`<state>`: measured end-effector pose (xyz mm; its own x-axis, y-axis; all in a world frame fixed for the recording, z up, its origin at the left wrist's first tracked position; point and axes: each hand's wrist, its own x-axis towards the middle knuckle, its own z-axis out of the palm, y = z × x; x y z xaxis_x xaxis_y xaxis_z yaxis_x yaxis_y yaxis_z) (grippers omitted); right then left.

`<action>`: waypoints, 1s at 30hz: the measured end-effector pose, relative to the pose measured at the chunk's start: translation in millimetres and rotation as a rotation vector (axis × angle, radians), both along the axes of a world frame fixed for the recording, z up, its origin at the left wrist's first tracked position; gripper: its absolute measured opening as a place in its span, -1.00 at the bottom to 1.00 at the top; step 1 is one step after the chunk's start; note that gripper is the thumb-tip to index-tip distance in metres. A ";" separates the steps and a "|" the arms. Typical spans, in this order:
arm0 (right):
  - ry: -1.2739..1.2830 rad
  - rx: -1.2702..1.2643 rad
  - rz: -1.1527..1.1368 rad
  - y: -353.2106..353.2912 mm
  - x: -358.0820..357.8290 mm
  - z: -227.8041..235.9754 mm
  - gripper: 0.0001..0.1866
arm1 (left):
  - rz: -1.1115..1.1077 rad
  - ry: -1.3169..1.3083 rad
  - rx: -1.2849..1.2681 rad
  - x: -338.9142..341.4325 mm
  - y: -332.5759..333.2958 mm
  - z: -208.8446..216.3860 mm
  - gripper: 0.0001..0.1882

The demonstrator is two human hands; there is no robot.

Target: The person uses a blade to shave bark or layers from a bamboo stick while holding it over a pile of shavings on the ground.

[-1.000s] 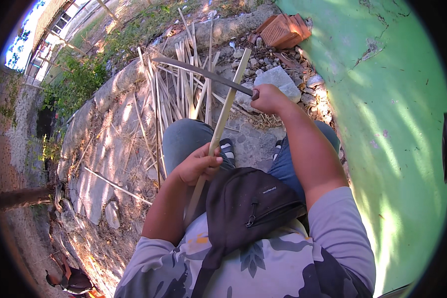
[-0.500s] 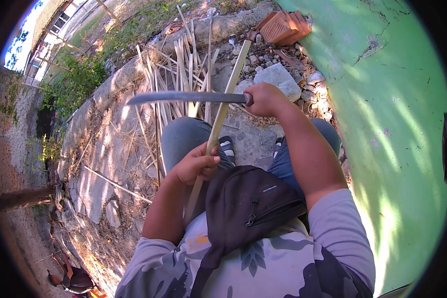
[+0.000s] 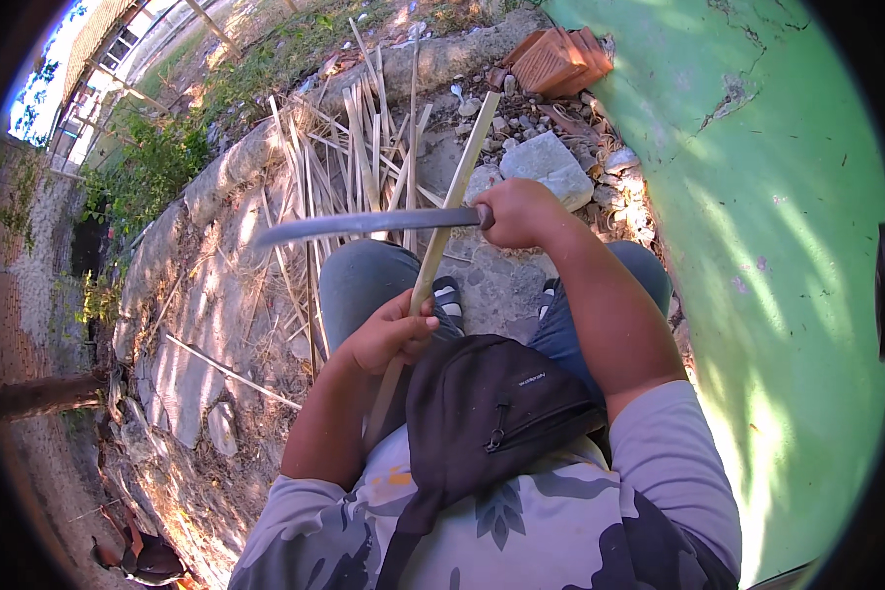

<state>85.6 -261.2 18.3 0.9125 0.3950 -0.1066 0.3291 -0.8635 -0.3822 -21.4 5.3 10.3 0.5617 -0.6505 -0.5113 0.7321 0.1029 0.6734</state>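
Yellowish strip [image 3: 459, 177] thru L hand [image 3: 396, 332], knife [image 3: 364, 224] in R hand [image 3: 521, 212], crosswise

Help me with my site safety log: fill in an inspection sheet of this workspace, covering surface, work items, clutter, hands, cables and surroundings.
Surface: rough ground, with patches of sun and shade.
Work items: a pale strip slanting upward; a long knife whose blade crosses it. Whether they touch cannot be told.
Clutter: a loose heap of strips, a grey stone block, stacked orange tiles.
Hands: left hand, fingers wrapped around the pale strip below the blade; right hand, fingers closed on the knife's handle.
Cables: nothing seen.
Surroundings: a cracked green painted surface at right; green plants at upper left.
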 end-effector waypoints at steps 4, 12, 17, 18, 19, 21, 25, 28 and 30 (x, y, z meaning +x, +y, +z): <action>0.215 0.176 -0.173 -25.0 27.0 -29.9 -0.80 | -0.025 -0.005 -0.002 5.0 -4.4 -3.1 -0.81; 0.018 0.136 -0.014 6.9 1.1 -0.5 -0.78 | 0.044 0.099 -0.116 1.7 7.2 -1.6 -0.80; 0.086 0.209 -0.157 -32.4 27.5 -29.0 -0.80 | -0.008 0.085 -0.301 4.0 7.6 -9.9 -0.75; 0.173 0.314 -0.235 -35.5 32.4 -33.0 -0.80 | -0.019 0.104 -0.298 5.4 7.8 -12.1 -0.74; 0.106 0.233 -0.267 -35.1 33.4 -39.8 -0.79 | -0.031 0.123 -0.296 7.0 8.1 -13.1 -0.73; 0.112 0.290 -0.255 -27.0 27.7 -33.2 -0.79 | -0.008 0.152 -0.328 6.3 13.7 -13.4 -0.73; 0.060 0.365 -0.182 -15.0 21.8 -23.1 -0.79 | 0.019 0.223 -0.452 7.5 14.2 -15.6 -0.74; -0.031 0.275 0.047 3.3 6.7 -14.6 -0.81 | 0.018 0.205 -0.422 7.0 14.9 -14.3 -0.75; -0.044 0.127 0.042 6.1 4.3 -9.3 -0.81 | 0.002 0.175 -0.366 4.7 13.6 -9.1 -0.74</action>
